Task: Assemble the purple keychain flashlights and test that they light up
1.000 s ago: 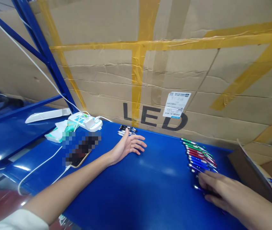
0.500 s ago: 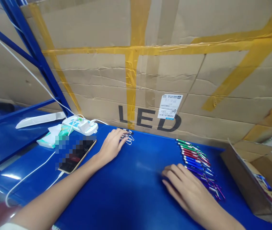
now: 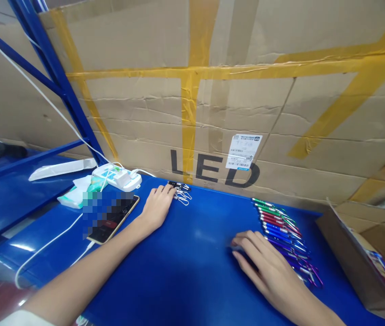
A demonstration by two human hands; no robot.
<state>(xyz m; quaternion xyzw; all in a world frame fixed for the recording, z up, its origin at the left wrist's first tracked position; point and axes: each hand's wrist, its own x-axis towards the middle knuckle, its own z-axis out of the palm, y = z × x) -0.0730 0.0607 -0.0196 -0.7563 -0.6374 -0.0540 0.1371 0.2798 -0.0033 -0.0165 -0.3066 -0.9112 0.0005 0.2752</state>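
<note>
At the back of the blue table (image 3: 199, 271), my left hand (image 3: 156, 206) lies with its fingers stretched over the left ends of several black and silver pen-like tubes with carabiner clips (image 3: 182, 194). Its thumb is hidden. Over the table's middle, my right hand (image 3: 263, 262) is curled, thumb close to the fingers. A small dark, blurred thing shows at its fingertips, too unclear to name. Just beyond that hand lies a row of slim metal tubes with clips (image 3: 277, 224), sorted green, red, blue and purple from back to front. The hand partly covers the nearest ones.
A phone (image 3: 112, 222) on a white cable, a tissue pack (image 3: 73, 197) and a power strip (image 3: 124, 180) lie at the left. An open cardboard box (image 3: 344, 262) with more tubes stands at the right. A large carton (image 3: 138, 122) walls off the back.
My left fingers have drawn slightly back left off the dark tubes' clips, and the thumb has gone out of sight. The right hand stays nearly in place. The view has shifted slightly.
</note>
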